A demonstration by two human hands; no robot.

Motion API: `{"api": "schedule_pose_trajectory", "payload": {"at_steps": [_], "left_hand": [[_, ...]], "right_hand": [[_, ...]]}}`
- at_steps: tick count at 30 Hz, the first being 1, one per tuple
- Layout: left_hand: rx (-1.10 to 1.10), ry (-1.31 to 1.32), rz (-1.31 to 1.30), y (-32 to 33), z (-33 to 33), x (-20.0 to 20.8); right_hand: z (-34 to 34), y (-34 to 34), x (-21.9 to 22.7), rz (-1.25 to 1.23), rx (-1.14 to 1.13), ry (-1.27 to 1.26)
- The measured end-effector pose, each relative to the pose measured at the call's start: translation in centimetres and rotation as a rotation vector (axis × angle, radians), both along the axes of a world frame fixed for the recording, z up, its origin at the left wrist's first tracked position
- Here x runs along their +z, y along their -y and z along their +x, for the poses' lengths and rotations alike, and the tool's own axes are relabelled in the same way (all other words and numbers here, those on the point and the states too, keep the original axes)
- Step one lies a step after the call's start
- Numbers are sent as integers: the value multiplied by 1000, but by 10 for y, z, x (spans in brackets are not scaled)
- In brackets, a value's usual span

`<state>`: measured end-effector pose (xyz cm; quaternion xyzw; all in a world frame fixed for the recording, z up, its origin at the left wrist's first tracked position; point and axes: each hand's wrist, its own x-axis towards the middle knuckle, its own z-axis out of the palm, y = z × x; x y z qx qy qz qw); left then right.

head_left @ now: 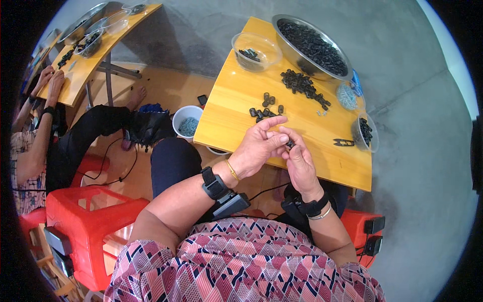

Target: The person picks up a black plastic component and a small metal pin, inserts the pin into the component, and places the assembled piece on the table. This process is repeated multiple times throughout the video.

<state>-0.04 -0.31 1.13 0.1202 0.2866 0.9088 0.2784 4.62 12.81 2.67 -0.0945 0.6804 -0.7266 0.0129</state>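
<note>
A small black piece (290, 144) is pinched at the near edge of the yellow table (322, 151), where both my hands meet. My right hand (303, 168) is closed, its thumb and fingers against the piece. From the other side my left hand (259, 148) comes in, thumb and fingers bent around the same piece. Fingers hide most of it. Just beyond my left hand lie several black cylindrical pieces (268, 99). Farther back spreads a heap of small black parts (301, 83), with a few pale blue bits (322, 113) beside it.
A steel bowl (338, 75) of black parts stands at the back. Clear tubs (271, 53) hold small parts; small black snips (343, 143) lie at right. A white bucket (176, 122) stands left of the table. Red stools (85, 221) flank me; another person's hands (53, 83) work far left.
</note>
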Motion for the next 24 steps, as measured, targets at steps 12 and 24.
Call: {"api": "schedule_pose_trajectory", "payload": {"at_steps": [12, 24], "left_hand": [[-20, 67, 82, -4, 4, -1], [-48, 18, 62, -2, 1, -5]], "right_hand": [[3, 9, 2, -109, 26, -25], [1, 7, 16, -197, -60, 59]]}}
